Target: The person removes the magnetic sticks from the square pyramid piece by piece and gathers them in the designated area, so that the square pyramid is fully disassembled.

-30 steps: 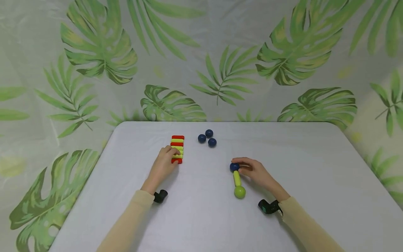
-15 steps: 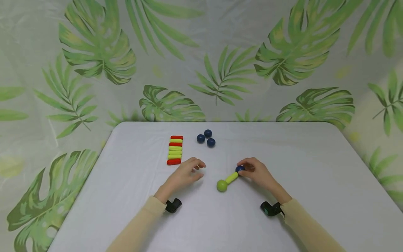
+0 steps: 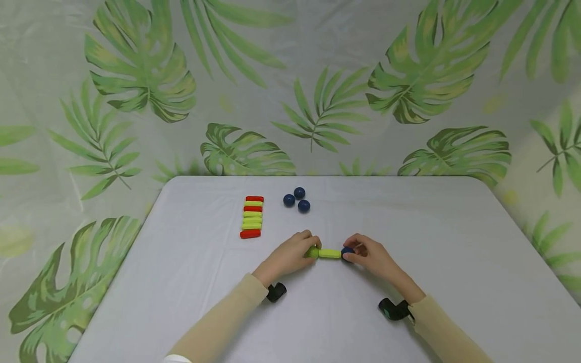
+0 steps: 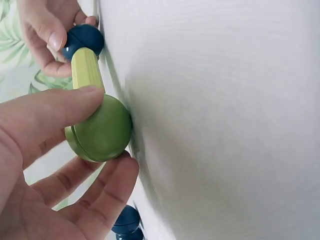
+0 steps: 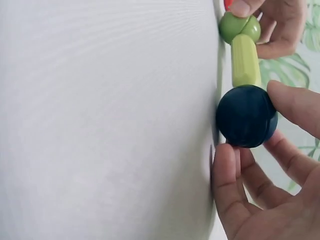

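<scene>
A yellow-green stick [image 3: 330, 253] lies left to right between a green ball [image 4: 102, 127] and a dark blue ball [image 5: 246, 116], the three joined in a line. My left hand [image 3: 292, 253] grips the green ball between thumb and fingers. On the other end, my right hand [image 3: 373, 257] pinches the blue ball, its thumb on the near side and fingertips on the far side. Both wrist views show the joined piece close to the white tabletop.
Several short red and yellow sticks [image 3: 252, 214] lie in a column at the left. Three loose dark blue balls [image 3: 303, 205] sit together farther back. The white table [image 3: 431, 217] ends before a leaf-print cloth [image 3: 327, 111].
My left hand has moved right from the stick column and now grips the green ball. The joined piece has swung from pointing toward me to lying sideways, the right hand keeping the blue ball.
</scene>
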Available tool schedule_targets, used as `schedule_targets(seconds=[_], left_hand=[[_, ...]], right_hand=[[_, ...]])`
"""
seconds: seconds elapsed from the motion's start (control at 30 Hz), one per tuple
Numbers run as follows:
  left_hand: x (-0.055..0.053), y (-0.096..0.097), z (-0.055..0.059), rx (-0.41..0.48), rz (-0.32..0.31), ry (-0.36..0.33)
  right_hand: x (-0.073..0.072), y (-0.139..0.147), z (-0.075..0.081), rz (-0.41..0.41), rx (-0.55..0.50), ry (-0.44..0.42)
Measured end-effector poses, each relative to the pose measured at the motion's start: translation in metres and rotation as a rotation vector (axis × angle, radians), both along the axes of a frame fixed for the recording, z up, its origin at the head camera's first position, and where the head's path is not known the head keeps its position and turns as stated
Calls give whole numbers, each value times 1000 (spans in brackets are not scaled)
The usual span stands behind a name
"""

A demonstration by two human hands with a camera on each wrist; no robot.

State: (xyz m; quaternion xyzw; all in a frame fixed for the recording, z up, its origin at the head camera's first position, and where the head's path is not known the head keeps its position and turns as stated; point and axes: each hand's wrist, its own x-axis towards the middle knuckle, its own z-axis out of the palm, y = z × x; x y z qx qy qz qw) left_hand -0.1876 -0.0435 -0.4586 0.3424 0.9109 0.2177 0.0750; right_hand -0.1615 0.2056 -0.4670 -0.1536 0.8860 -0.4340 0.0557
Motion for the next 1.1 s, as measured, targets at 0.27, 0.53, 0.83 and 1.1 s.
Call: schedule_targets(seconds=[0.27,0.53,0.83,1.1], left_hand=[[-13,-4,0,145,141,-43],[-57,-10,-3,373,534,3],[-73,-12,-7,358,584,-7],[-55,-13,-1,351,474,23]], right_hand=[[1,7,-6,7,-27,0],[0,6,-5,15,-41,-5],[0,5,-7,8,-33,-7],[0,6,-6,-4,-33,-18]])
